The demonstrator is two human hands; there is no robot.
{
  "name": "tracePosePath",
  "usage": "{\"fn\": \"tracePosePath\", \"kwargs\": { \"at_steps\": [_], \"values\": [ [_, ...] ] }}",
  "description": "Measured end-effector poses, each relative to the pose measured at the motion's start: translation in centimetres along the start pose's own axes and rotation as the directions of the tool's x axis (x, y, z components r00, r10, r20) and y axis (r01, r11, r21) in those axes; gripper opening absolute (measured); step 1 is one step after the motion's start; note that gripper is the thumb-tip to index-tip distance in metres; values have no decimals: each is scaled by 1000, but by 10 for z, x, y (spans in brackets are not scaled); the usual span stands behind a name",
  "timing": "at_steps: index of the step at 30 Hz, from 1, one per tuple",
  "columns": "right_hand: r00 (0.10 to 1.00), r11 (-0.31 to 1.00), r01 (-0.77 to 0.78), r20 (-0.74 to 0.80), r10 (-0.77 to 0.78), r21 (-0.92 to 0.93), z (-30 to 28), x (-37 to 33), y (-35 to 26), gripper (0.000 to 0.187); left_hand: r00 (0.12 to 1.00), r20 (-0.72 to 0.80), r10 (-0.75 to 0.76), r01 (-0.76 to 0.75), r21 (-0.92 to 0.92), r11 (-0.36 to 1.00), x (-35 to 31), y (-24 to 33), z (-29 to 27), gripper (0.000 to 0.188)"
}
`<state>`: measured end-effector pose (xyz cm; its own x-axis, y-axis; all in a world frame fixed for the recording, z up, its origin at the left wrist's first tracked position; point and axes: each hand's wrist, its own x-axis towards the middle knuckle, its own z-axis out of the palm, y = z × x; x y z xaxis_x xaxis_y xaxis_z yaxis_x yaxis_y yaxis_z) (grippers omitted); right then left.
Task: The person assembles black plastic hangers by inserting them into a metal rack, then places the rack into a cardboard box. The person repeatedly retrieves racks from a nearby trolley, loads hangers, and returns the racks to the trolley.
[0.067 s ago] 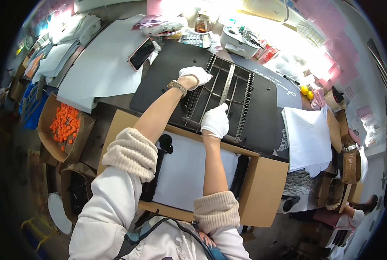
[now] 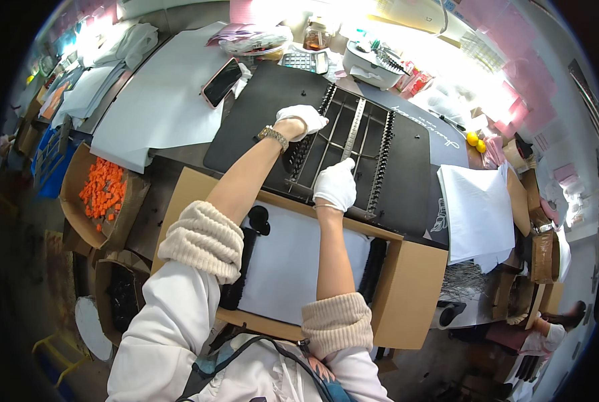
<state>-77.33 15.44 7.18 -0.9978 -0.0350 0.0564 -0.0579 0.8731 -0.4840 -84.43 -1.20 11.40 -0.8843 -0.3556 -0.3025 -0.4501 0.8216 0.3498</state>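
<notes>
A person seen from above works over a cluttered tabletop (image 2: 167, 158), both hands in white gloves. A black metal rod frame (image 2: 382, 161) with spiral-toothed sides lies on a wide black panel (image 2: 403, 181), just beyond an open cardboard box (image 2: 410, 295). A steel ruler (image 2: 356, 126) lies lengthwise across the frame, between its toothed sides.

The left hand (image 2: 301, 120) is at the frame's left toothed side, fingers bent, the index stretched inward; whether they grip it or only rest there, I cannot tell. The right hand (image 2: 336, 186) is at the ruler's near end, index extended and the other fingers curled in; the glove hides whether they pinch the ruler or merely press it.

The ruler looks the likeliest thing to slip: it seems to bear on narrow rods, so uneven pressure at one end could swing it askew and spoil a reading. Leaning harder with the left hand might slide the frame over the smooth-looking panel. The teeth could snag glove cloth and drag the frame along. Small black pieces (image 2: 417, 137) on the panel might be knocked away by a sweeping hand, and a lowered right forearm could brush the white sheet (image 2: 283, 268) inside the box.
</notes>
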Motion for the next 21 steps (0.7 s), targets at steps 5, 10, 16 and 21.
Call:
{"fn": "tracePosePath", "kwargs": {
  "at_steps": [5,10,16,21],
  "values": [
    [998,1000,22,-53,-21,13,-3,-3,1,19,998,42,44,-44,-18,999,-36,-15,3,56],
    [614,752,650,-656,-438,106,-1,-32,-1,25,998,-11,57,-57,-27,998,-46,-16,6,52],
    [673,681,706,-484,-559,195,23,-52,-10,23,1000,15,12,-11,-55,998,-62,-24,14,51],
    [746,639,659,-235,-623,397,8,-42,-2,19,970,236,52,72,-487,870,-114,-41,22,37]
  ]
}}
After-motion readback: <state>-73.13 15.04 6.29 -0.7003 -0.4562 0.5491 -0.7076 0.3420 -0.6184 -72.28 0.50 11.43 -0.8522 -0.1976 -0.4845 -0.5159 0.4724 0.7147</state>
